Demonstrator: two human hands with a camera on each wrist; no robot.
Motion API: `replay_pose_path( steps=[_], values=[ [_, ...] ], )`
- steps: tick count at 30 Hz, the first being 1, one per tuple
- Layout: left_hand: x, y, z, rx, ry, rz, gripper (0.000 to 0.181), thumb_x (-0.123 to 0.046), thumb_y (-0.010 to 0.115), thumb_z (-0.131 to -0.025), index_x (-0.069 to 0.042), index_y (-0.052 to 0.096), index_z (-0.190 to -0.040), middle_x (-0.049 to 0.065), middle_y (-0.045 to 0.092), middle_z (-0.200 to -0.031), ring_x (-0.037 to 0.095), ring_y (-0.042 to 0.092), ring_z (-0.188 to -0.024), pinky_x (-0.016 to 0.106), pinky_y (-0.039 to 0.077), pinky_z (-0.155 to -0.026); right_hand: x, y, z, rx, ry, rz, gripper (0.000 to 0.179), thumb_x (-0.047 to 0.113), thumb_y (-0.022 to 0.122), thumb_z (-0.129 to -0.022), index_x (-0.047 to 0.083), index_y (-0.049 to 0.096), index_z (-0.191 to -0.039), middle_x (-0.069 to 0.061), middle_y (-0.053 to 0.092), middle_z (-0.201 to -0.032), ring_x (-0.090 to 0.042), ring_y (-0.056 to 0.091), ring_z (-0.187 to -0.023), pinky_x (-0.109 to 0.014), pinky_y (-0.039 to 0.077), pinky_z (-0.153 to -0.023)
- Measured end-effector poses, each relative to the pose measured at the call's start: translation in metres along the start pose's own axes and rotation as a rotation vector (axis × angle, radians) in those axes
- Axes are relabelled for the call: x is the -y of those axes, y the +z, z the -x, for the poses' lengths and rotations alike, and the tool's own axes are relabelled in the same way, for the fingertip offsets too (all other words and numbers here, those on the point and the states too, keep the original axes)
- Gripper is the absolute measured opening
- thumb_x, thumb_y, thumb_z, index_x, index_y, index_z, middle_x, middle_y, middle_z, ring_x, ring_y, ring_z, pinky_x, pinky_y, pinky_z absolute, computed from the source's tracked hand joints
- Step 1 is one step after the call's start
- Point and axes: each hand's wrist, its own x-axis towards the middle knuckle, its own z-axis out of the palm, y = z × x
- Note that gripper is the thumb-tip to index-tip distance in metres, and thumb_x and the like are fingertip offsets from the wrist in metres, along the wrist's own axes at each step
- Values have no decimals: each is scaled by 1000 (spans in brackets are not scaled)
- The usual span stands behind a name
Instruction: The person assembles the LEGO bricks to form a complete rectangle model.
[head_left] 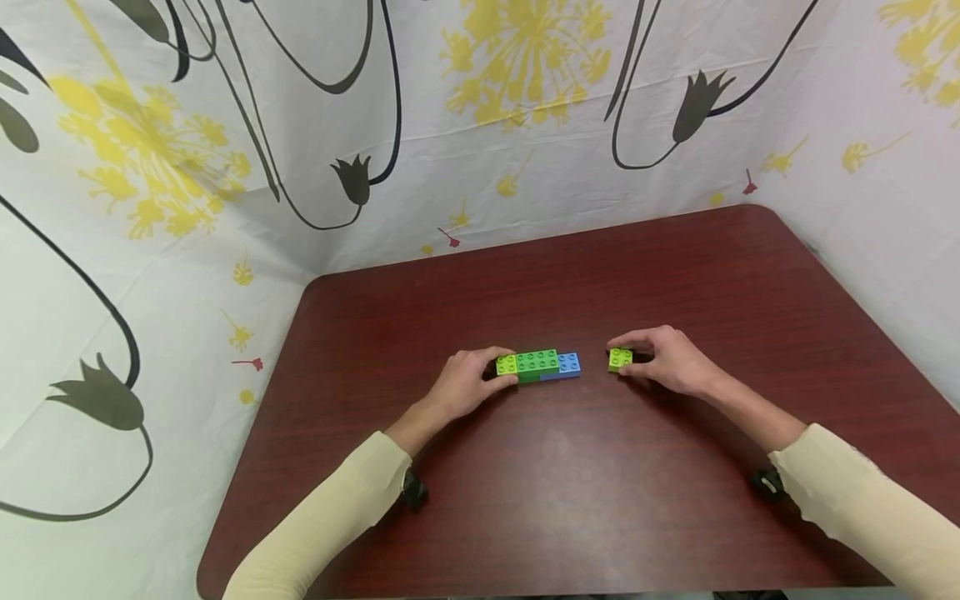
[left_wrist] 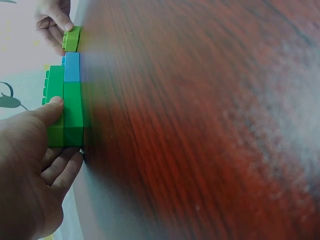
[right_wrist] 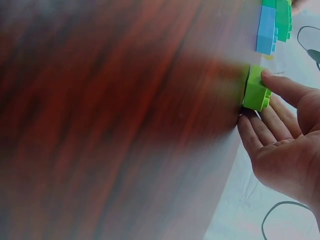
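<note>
Block stack sits on the tabletop; using it as reference for everything. It's two layers, studs up: top layer has a small lime brick at the left end and a longer green brick beside it; bottom layer has a lower green brick and a blue brick, the blue running out past the top layer at the stack's right end with bare studs showing. Left hand grasps the stack's left end, thumb on the near side, fingers on the far side. Right hand is right of the stack, pinching a loose lime brick between thumb and fingers. That brick is near the stack's right end, gap between, roughly in line, studs up; can't tell if its underside touches the wood. Tabletop is dark reddish-brown, wood-grained, rounded corners, pale glare on the near side of the stack. Beyond the stack, past the far edge, white sheeting rises, continuing left and right of it, printed with yellow flower heads and dark tulip shapes. Cream sleeves reach in from the stack's near side.
</note>
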Motion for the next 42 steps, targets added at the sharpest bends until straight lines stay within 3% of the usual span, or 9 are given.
replay_pose_path(
  steps=[8, 14, 42],
  values=[
    [0, 0, 0, 9, -5, -6, 47, -43, 76, -99, -21, 69, -140, -1, 75, -125, 11, 67, -95, 33, 57, -84, 1, -1, -3, -12, -12, -13, 39, 5, 80, -95, 2, 72, -133, -24, 69, -134, -42, 68, -122, -58, 55, -97],
    [0, 0, 0, 12, -12, -11, 47, -43, 77, -99, -22, 70, -140, -1, 75, -125, 12, 67, -95, 34, 57, -85, 5, -5, -6, -6, -18, -14, 39, 6, 79, -97, 0, 71, -135, -26, 67, -137, -46, 66, -124, -61, 54, -99],
    [0, 0, -1, 6, -3, -8, 46, -43, 76, -99, -21, 70, -140, -2, 76, -123, 11, 63, -88, 30, 54, -79, 28, 12, -31, 9, -72, -67, 40, 4, 80, -95, 2, 72, -134, -19, 71, -133, -38, 70, -119, -56, 56, -98]
  ],
)
